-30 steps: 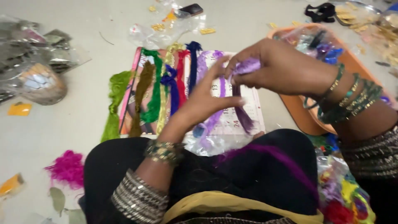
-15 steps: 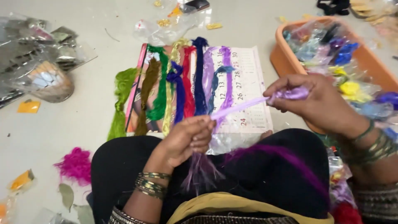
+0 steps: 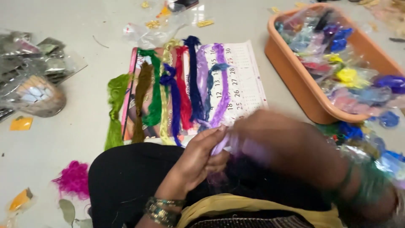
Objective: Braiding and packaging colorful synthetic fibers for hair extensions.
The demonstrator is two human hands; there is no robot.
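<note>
Seated on the pale floor (image 3: 50, 143), the person works over a black-clad lap (image 3: 126, 185), both hands meeting just near of a printed calendar sheet (image 3: 244, 80). The left hand (image 3: 200, 158), bangles at its wrist, is curled with thumb and fingertips pinched on a strand of pale lilac thread (image 3: 221, 143), holding one end steady so the strand stays taut close to the body. The right hand (image 3: 274, 143) is smeared by motion blur; it overlaps the same lilac thread and seems to be closed on it, but its grip cannot be told for certain. The calendar sheet serves as a flat sorting mat: bundles of thread lie on it side by side, running far to near, so each colour stays separate and easy to pick, from an olive-green bundle (image 3: 114, 109) hanging off its left edge, through brown, bright green, yellow, red and a dark blue bundle (image 3: 193, 80), to a purple bundle (image 3: 221, 84) at the right. To the right, within reach of the right arm, an orange plastic tub (image 3: 295, 84) holds clear packets of coloured thread. At the far left lie clear plastic packets (image 3: 38, 63), and a tuft of magenta fibre (image 3: 74, 177) sits on the floor near the left knee.
</note>
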